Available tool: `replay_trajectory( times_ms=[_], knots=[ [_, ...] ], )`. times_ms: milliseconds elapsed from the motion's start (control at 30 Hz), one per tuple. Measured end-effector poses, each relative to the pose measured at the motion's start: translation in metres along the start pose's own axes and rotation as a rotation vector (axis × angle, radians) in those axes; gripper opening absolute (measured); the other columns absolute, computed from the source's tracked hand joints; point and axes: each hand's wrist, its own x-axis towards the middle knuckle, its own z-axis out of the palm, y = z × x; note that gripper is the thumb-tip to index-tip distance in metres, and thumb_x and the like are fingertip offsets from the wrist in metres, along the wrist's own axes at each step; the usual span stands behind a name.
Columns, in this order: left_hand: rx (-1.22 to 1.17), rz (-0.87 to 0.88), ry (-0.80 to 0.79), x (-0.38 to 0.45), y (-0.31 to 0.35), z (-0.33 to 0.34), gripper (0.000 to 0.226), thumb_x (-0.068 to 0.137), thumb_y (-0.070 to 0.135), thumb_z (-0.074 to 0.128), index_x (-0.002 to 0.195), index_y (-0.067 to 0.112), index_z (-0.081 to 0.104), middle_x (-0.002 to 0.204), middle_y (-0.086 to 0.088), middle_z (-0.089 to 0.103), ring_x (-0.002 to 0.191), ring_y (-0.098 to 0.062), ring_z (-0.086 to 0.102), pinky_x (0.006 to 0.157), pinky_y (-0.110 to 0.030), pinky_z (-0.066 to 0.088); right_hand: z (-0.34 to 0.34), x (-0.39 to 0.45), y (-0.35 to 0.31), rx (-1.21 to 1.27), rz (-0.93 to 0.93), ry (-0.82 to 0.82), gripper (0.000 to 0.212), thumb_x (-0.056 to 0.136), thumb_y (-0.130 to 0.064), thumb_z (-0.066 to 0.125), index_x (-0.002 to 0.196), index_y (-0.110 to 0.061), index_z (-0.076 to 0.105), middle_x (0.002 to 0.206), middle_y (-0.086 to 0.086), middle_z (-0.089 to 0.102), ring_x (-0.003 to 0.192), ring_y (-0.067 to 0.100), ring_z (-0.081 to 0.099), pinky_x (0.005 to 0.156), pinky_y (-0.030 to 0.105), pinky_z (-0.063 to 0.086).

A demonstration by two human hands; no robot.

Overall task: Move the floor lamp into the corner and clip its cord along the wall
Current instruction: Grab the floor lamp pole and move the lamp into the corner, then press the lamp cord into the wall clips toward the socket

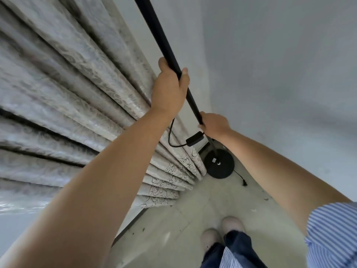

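Two hands grip the lamp's black pole (154, 29), one above the other. The left hand (170, 89) is the upper one: its fingers wrap round the pole from the curtain side and the thumb (184, 73) presses on the near side, so the fist is closed on the pole. The right hand (214, 125) holds lower down, fingers curled about the pole just above the point where it narrows toward the base; that grip is closed too.

The lamp stands in the corner of the floor (193, 209), where the curtain (67, 93) on the left meets the plain grey wall (280, 74) on the right. Its round black base (219, 166) lies flat on the floor, touching or just beside the curtain's hem; which of the two I cannot tell. The pole leans slightly and runs up out of the top edge of the view, so the lamp's head is not seen.

The cord (171, 136) hangs in a loose loop from behind the left wrist, in front of the curtain, and runs into a black inline switch (195, 138) just below the right hand. A further length of cord trails from the base across the floor toward the wall and ends in a plug (245, 183) lying loose near the wall's foot.

At the bottom edge are two pale shoes (222, 231), dark trousers and a blue striped sleeve (332, 235).
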Motion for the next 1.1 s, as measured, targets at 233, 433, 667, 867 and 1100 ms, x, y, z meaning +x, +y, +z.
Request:
replay_trajectory(
  times_ms=[233,433,667,867,1100],
  knots=[
    [-0.065,-0.009,-0.049,-0.023,0.009,0.011,0.034,0.097,0.01,0.046,0.123,-0.006,0.031,0.082,-0.006,0.059,0.071,-0.018,0.056,0.057,-0.018,0.044,0.011,-0.099,0.027,0.264,0.28,-0.06,0.026,0.087,-0.034,0.052,0.091,-0.009,0.054,0.073,0.003,0.057,0.074,0.022,0.053,0.059,0.029,0.041],
    [0.066,-0.224,-0.361,-0.09,-0.035,0.022,0.024,0.093,0.0,0.044,0.117,-0.005,0.041,0.093,-0.017,0.06,0.08,-0.025,0.055,0.059,-0.027,0.043,0.03,-0.226,0.01,0.622,0.471,0.004,0.02,0.085,-0.029,0.055,0.074,-0.012,0.06,0.058,-0.007,0.055,0.062,0.015,0.052,0.053,0.024,0.037],
    [-0.105,-0.324,-0.665,-0.197,-0.042,0.003,0.047,0.091,-0.001,0.051,0.134,0.005,0.031,0.11,-0.018,0.059,0.082,-0.022,0.06,0.062,-0.025,0.048,0.048,-0.343,-0.063,0.918,0.469,0.097,0.017,0.088,-0.009,0.049,0.085,-0.022,0.06,0.067,-0.006,0.06,0.039,-0.001,0.043,0.047,0.014,0.037],
    [0.394,0.65,-0.684,-0.253,-0.027,-0.02,0.057,0.089,-0.003,0.05,0.138,0.018,0.03,0.151,-0.015,0.023,0.138,-0.032,0.018,0.111,-0.046,0.027,0.052,-0.41,-0.095,1.14,0.412,0.167,0.037,0.088,0.015,0.031,0.105,-0.011,0.052,0.079,0.003,0.06,0.061,0.004,0.06,0.068,0.018,0.048],
    [0.624,1.198,-0.58,-0.266,0.011,-0.038,0.018,0.091,0.01,0.054,0.106,0.005,0.062,0.125,-0.017,0.059,0.123,-0.029,0.047,0.115,-0.044,0.021,0.029,-0.453,-0.101,1.156,0.377,0.173,0.024,0.091,0.001,0.041,0.091,-0.012,0.06,0.073,0.005,0.062,0.058,0.011,0.058,0.066,0.024,0.049]
  ],
)
